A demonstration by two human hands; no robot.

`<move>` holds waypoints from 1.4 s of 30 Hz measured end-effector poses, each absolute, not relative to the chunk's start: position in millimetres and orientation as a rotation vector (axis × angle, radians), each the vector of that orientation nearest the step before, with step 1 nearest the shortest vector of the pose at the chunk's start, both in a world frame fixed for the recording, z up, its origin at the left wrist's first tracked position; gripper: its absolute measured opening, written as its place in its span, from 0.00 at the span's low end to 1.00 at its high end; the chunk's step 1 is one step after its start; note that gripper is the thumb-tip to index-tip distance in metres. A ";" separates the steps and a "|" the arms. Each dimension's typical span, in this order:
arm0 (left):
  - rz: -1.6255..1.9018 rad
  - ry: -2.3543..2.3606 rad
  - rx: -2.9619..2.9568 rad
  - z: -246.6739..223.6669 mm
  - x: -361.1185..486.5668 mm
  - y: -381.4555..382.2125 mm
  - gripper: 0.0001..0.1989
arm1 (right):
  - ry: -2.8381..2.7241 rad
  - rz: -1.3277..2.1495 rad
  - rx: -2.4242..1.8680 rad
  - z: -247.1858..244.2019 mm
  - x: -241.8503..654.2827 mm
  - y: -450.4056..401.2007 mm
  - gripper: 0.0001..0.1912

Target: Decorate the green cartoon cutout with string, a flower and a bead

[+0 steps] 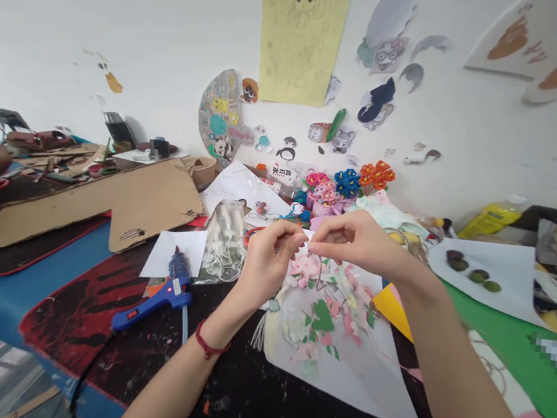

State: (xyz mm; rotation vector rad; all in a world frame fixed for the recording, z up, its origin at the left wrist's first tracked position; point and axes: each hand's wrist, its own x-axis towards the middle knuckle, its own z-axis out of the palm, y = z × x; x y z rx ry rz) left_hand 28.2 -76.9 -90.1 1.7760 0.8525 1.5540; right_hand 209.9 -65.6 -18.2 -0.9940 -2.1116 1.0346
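Left hand (268,261) and right hand (362,242) — fingertips pinched, nearly meeting — above paper scraps (322,316); grip contents cannot be determined.

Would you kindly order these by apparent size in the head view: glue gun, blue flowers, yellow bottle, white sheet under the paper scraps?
1. White sheet
2. Glue gun
3. Yellow bottle
4. Blue flowers
Nearness to the camera may enlarge the glue gun.

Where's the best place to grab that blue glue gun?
Probably its handle, from the near left: it juts that way, clear of the glue stick at the back, while the nozzle, which may be hot, points away.
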 end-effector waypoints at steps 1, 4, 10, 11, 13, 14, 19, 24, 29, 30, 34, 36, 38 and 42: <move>1.556 0.853 1.770 -90.5 28.7 -76.1 0.11 | -2.086 1.095 -1.014 -18.5 209.5 -64.8 0.11; 1.561 0.868 1.756 -92.3 30.5 -74.0 0.11 | -2.012 1.223 -1.063 -18.6 206.0 -63.9 0.11; 1.621 0.814 1.665 -90.3 31.5 -71.1 0.12 | -1.923 1.260 -1.084 -19.6 202.8 -63.8 0.14; 1.629 0.799 1.628 -89.2 31.6 -71.0 0.12 | -1.914 1.252 -1.068 -20.0 203.2 -63.4 0.14; 1.644 0.776 1.554 -87.1 32.0 -70.8 0.11 | -1.901 1.213 -1.047 -20.6 203.7 -62.9 0.15; 1.651 0.766 1.522 -86.3 32.3 -70.6 0.11 | -1.899 1.184 -1.045 -20.5 203.5 -62.8 0.15; 1.660 0.730 1.441 -85.2 30.7 -68.2 0.12 | -1.892 1.097 -1.042 -16.1 199.3 -66.5 0.12; 1.560 0.695 1.597 -85.2 23.6 -67.0 0.18 | -1.871 1.095 -0.987 -8.7 198.8 -72.3 0.13; 1.380 0.664 1.935 -80.7 19.8 -69.4 0.17 | -1.809 1.060 -0.959 -4.6 205.5 -73.7 0.13; 1.342 0.680 1.972 -79.9 19.9 -70.1 0.15 | -1.787 1.044 -0.968 -4.4 206.6 -73.4 0.13; 1.247 0.709 1.830 -82.1 21.9 -71.5 0.13 | -1.734 0.948 -1.016 -3.9 208.0 -71.1 0.14; 1.211 0.691 1.636 -85.5 23.2 -70.9 0.14 | -1.769 0.890 -1.059 -3.6 207.8 -69.7 0.15; 1.198 0.677 1.468 -88.5 24.0 -69.7 0.14 | -1.849 0.820 -1.130 -3.1 209.2 -67.8 0.17; 1.309 0.734 1.338 -91.0 24.1 -66.7 0.15 | -2.051 0.808 -1.165 -2.4 218.4 -62.4 0.19</move>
